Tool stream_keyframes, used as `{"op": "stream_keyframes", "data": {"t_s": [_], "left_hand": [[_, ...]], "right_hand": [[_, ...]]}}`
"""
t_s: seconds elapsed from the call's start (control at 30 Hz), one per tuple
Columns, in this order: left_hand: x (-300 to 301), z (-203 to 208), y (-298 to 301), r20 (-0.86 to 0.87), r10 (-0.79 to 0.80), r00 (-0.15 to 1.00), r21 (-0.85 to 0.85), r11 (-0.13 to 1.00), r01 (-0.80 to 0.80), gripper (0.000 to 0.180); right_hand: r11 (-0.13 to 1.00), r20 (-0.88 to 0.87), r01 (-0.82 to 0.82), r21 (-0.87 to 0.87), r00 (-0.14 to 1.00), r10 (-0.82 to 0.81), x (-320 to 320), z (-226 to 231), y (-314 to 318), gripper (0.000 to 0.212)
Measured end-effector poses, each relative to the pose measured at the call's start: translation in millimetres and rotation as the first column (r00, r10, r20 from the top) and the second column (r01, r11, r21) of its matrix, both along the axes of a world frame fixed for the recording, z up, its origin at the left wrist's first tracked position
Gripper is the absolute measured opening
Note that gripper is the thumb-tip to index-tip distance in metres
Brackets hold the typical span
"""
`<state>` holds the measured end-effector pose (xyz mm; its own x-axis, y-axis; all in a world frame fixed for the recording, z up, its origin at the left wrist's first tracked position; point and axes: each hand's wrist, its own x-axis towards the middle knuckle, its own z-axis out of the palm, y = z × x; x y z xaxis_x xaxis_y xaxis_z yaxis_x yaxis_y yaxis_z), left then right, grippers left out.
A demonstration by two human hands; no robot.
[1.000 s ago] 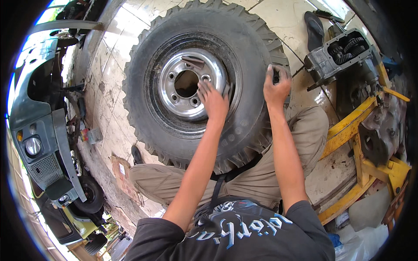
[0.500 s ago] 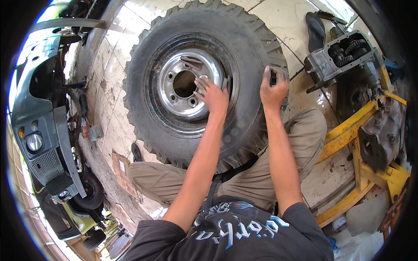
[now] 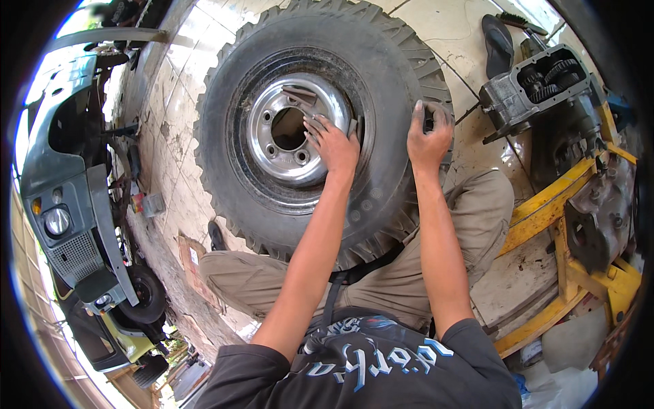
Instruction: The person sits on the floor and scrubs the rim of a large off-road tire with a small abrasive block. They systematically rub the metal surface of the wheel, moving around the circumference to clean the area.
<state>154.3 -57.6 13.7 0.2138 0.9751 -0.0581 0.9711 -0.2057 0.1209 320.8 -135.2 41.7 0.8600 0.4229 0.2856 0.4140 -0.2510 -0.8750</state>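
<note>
A large knobby tire (image 3: 385, 88) lies flat in front of me, around a shiny metal wheel rim (image 3: 262, 151) with a round center hole and several bolt holes. My left hand (image 3: 336, 148) lies on the right part of the rim, fingers spread toward the hole and dark at the tips. A small grey edge shows by its thumb; I cannot tell what it is. On the rim's upper face rests a brownish folded strip (image 3: 300, 95). My right hand (image 3: 430, 140) is at the tire's right shoulder, fingers loosely bent, thumb apart, with no held thing visible.
At right stand an opened metal gearbox housing (image 3: 504, 99) with gears showing and a yellow metal stand (image 3: 545, 204). A dark sandal (image 3: 497, 44) and a brush (image 3: 521, 23) lie beyond. Flat cardboard (image 3: 193, 262) lies left of my knee; vehicles with a grey front (image 3: 71, 232) stand farther left.
My left hand has shifted slightly on the rim, its fingers still spread. My right hand keeps its place at the tire's edge. The whole view has moved a little.
</note>
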Motion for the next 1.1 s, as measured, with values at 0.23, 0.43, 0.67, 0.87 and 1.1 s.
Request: {"op": "stream_keyframes", "data": {"t_s": [0.23, 0.43, 0.67, 0.87, 1.1], "left_hand": [[-87, 6, -41, 0.096, -0.067, 0.993, -0.049, 0.996, 0.072, 0.104], [-55, 8, -22, 0.096, -0.200, 0.975, -0.025, 0.979, 0.203, 0.102], [-13, 6, -3, 0.018, -0.164, 0.986, 0.017, 0.986, 0.164, 0.101], [-115, 12, -38, 0.083, -0.142, 0.986, -0.107, 0.983, 0.151, 0.106], [-95, 11, -31, 0.022, -0.210, 0.978, -0.117, 0.970, 0.211, 0.104]], "right_hand": [[1.000, -0.006, 0.021, -0.005, 1.000, -0.021, 4, -8, -2, 0.017], [1.000, 0.005, 0.011, 0.016, 1.000, -0.011, 5, -3, 1, 0.016], [1.000, 0.003, 0.016, -0.002, 1.000, -0.016, 1, 2, 1, 0.014], [1.000, 0.015, 0.019, -0.009, 1.000, -0.019, 4, -2, 0, 0.014], [0.999, 0.002, 0.017, -0.030, 1.000, -0.017, 3, 0, 1, 0.016]]}}
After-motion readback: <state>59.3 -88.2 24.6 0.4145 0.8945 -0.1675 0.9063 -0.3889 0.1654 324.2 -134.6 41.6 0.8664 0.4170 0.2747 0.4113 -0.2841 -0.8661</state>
